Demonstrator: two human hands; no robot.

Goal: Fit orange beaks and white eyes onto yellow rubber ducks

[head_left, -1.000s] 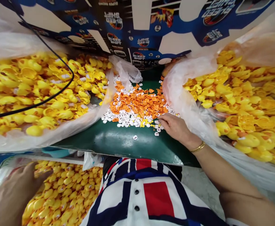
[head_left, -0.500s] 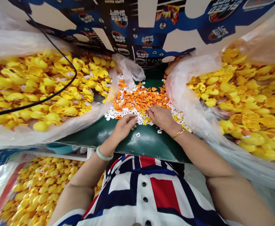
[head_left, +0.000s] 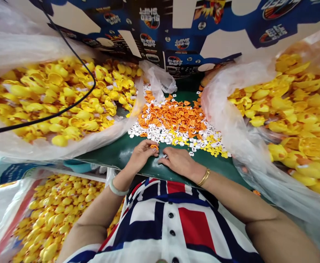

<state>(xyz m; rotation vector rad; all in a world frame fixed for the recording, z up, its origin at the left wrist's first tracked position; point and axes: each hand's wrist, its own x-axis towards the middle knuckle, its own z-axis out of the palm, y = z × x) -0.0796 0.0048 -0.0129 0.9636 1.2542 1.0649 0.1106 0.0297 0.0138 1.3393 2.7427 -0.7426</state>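
both hands have pulled back from the heap of small orange plastic beaks. just nearside of it, the left grip pinches one orange beak piece; the right grip rests alongside, its hold i cannot tell.

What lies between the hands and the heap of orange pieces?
In the head view, a band of small white pieces lies on the green board between the left hand, the right hand and the orange heap, with some yellow bits.

On my counter the small parts lie heaped between the left duck bag and the right duck bag; cardboard stands behind, a third bag below left.
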